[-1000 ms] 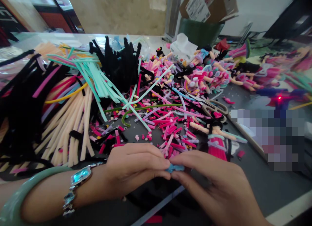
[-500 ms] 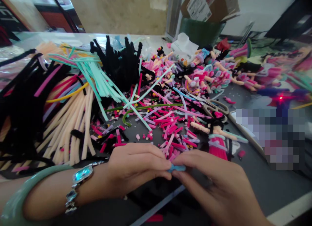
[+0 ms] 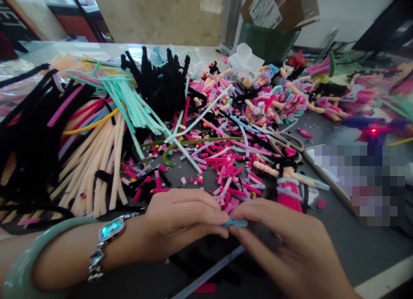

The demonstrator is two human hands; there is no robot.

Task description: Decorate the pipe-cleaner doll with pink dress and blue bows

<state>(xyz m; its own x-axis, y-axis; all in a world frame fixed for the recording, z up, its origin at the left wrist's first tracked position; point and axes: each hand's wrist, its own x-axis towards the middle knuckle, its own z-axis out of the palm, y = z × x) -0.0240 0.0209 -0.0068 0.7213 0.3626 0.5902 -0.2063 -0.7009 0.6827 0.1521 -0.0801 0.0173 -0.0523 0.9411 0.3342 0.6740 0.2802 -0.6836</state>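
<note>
Both my hands pinch a small blue piece of pipe cleaner (image 3: pixel 238 223) low in the middle of the view. My left hand (image 3: pixel 187 215), with a green bangle and a jewelled bracelet on its wrist, grips its left end between thumb and fingers. On its right end my right hand (image 3: pixel 284 243) is closed with thumb and forefinger. Part of the piece is hidden by the fingertips. Below the hands lies a pale blue-grey strip (image 3: pixel 209 271). Just beyond my right hand rests a doll (image 3: pixel 288 183) with black hair and a pink skirt.
Bundles of beige (image 3: pixel 97 170), mint (image 3: pixel 135 101) and black pipe cleaners (image 3: pixel 158 84) cover the left. Pink cut pieces (image 3: pixel 226 170) are scattered centrally. Scissors (image 3: pixel 284 142), a phone (image 3: pixel 335 178) and a blue glue gun (image 3: pixel 374 135) lie right. More dolls (image 3: pixel 277 99) are heaped behind.
Both hands keep their hold on the blue piece with hardly any movement. The whole view has shifted very slightly.
</note>
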